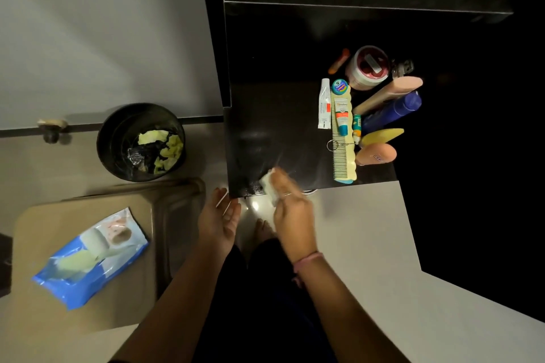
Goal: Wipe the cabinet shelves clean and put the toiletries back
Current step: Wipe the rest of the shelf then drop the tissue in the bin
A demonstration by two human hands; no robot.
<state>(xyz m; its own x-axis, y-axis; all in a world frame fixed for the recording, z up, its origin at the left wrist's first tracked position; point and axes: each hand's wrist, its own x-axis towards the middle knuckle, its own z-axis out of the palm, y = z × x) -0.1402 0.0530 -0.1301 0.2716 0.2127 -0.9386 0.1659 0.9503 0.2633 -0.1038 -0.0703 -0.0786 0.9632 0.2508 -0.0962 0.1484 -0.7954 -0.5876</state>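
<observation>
Right hand [290, 209]: fingers curled, gripping white wipe [269, 186], pressed on near edge of black shelf [265, 132]. Left hand [219, 219]: released, palm up, fingers straight, just beside shelf corner. Toiletries [365, 109]: clustered farther right on shelf.

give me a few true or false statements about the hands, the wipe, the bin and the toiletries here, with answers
1. The right hand holds a white wipe at the front edge of the black shelf. True.
2. The left hand grips the comb. False: it is open and holds nothing; the comb lies on the shelf.
3. The bin is empty. False: crumpled yellowish scraps lie in it.
4. The toiletries are grouped on the shelf's right side. True.
5. The wipes pack lies on the black shelf. False: it lies on a beige surface at lower left.
</observation>
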